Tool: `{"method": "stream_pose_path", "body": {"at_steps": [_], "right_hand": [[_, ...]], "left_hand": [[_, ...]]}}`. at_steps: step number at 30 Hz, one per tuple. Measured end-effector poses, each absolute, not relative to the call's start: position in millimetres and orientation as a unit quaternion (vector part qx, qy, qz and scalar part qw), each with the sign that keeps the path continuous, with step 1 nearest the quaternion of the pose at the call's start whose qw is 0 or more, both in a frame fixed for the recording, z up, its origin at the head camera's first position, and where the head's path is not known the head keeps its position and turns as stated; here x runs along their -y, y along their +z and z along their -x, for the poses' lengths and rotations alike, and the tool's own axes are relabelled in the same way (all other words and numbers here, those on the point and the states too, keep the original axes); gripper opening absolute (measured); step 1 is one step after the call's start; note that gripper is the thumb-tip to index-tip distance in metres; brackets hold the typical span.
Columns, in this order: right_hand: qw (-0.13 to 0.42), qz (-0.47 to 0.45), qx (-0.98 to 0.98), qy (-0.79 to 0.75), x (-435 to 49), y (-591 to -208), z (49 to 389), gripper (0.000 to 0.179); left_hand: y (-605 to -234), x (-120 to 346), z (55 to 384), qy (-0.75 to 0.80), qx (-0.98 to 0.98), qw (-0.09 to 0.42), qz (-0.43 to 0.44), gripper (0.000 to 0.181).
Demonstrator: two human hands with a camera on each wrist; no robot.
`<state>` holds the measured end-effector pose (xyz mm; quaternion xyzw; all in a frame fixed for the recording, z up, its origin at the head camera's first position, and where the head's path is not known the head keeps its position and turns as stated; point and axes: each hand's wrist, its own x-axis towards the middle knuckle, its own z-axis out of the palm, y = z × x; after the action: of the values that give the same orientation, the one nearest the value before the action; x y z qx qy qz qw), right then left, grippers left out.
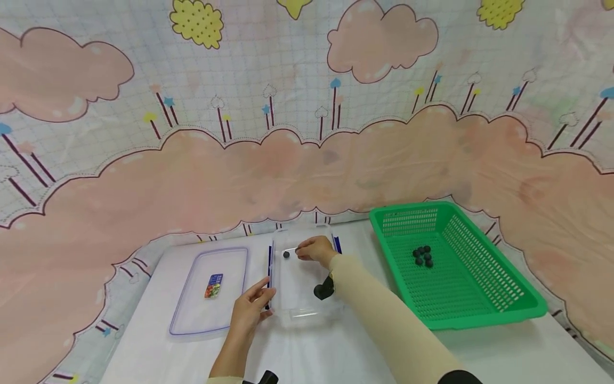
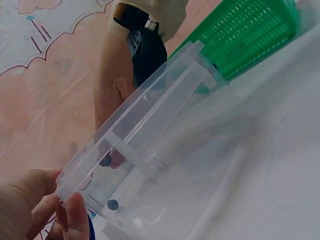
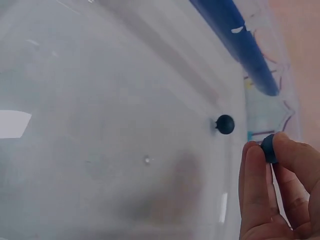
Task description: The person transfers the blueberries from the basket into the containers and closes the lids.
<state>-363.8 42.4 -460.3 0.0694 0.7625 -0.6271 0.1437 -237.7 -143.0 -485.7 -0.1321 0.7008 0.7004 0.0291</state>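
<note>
— What is the setting?

— A white table (image 1: 336, 352) with a cloth backdrop (image 1: 307, 160) of pink clouds, yellow clouds and small stars on stalks hanging behind it.

— And what is in hand?

— A small dark blue ball (image 3: 268, 148), pinched at the tips of the right hand (image 1: 315, 249). The wrist view shows the fingers (image 3: 255, 190) curled close together around it, held inside a clear plastic container (image 1: 303, 314), near its far end.

— Is anything already in the container?

— One more dark ball (image 1: 286, 255), lying on the clear floor just beside the held one — near it, not touching. Blue clasps run along the container's long sides.

— What is the left hand doing?

— The left hand (image 1: 249, 313) grips the container's left wall at the near corner; thumb and fingers (image 2: 75, 220) curl over the rim, with the thumb on the inner side as far as the wrist view lets me judge.

— And the right arm?

— It wears a beige sleeve (image 1: 384, 320), with a dark wrist-mounted device at the cuff, above the container's near half.

— What lies around?

— To the left of the container, just beside it, lies a clear lid (image 1: 192, 314) with a bluish rim, flat on the table, bearing a small coloured label (image 1: 213, 285). To the right stands a green mesh basket (image 1: 479, 314), and in it a small cluster of dark balls (image 1: 422, 256) sits toward the far left part of its floor, packed together.
</note>
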Motion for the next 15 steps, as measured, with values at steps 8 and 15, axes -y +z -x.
{"method": "stream_pose_path", "body": {"at_steps": [8, 15], "right_hand": [[0.145, -0.135, -0.783, -0.589, -32.9, -488.3, 372.8, 0.019], [0.129, -0.151, -0.787, -0.584, -36.2, -497.5, 372.4, 0.015]], "left_hand": [[-487.6, 147.3, 236.8, 0.701, -0.697, 0.032, 0.143, 0.051], [-491.2, 142.9, 239.4, 0.705, -0.696, 0.03, 0.137, 0.052]]}}
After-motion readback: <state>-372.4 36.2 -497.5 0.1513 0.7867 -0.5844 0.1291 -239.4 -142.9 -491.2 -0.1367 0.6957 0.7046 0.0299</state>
